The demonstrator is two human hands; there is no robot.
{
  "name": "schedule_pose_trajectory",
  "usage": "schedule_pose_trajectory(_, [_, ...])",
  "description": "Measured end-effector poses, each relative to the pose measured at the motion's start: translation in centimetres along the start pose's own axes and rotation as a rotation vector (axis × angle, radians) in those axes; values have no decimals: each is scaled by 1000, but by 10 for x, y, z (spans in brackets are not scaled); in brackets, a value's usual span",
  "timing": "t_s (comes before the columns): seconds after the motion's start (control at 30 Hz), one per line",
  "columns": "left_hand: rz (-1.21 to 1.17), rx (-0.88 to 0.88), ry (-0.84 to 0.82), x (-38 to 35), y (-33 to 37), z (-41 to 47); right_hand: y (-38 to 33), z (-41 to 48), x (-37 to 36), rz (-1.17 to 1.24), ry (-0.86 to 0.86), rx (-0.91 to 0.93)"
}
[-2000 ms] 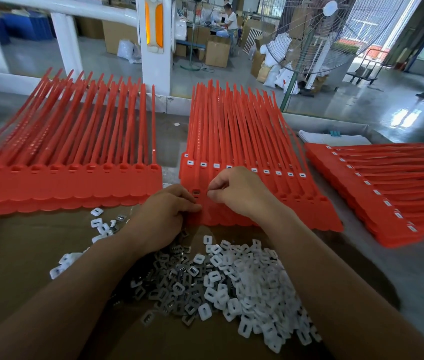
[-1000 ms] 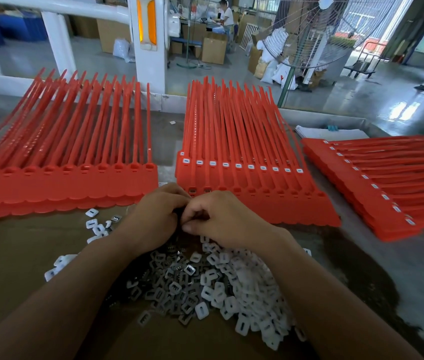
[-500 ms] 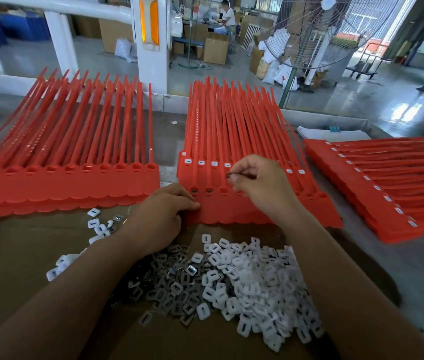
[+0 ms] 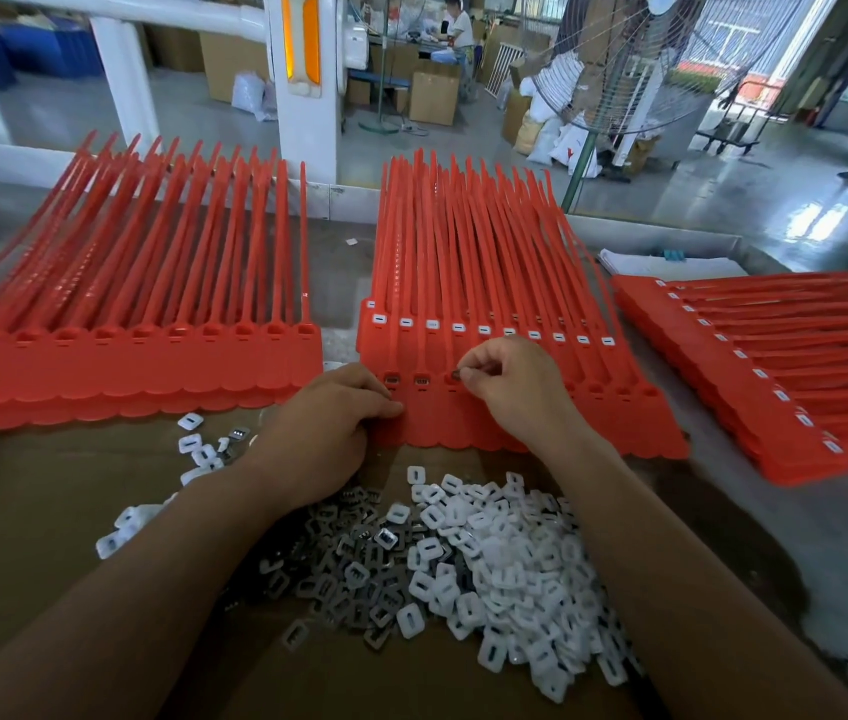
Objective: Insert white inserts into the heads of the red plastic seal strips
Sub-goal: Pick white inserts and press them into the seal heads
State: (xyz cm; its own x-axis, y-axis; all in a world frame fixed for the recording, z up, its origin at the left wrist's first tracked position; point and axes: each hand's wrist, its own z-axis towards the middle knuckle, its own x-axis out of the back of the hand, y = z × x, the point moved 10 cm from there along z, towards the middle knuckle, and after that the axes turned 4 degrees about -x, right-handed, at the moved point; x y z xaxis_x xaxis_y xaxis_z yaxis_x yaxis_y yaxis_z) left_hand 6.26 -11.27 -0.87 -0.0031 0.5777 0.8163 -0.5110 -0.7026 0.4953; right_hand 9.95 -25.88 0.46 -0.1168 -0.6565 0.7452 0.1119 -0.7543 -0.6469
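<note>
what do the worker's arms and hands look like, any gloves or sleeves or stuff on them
The left forearm and right forearm are bare to the frame edge, with no sleeves showing. The left hand and right hand wear no gloves. No watch, bracelet or ring is visible on the wrists or on the fingers that show.

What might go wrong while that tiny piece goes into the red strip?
The right hand pinches the small piece by fingertips only, so it could slip or seat crooked in the middle red stack. The grey clips and white inserts lie mixed, so a wrong pick seems possible.
</note>
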Motion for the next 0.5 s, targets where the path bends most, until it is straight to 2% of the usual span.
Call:
schedule_pose_trajectory(0.33, [4,6,-13,-2,-1,0,1,2,-9,-131,13,18])
schedule_pose_trajectory(0.5, [8,0,-13,-2,-1,0,8,3,-9,-94,32,-41])
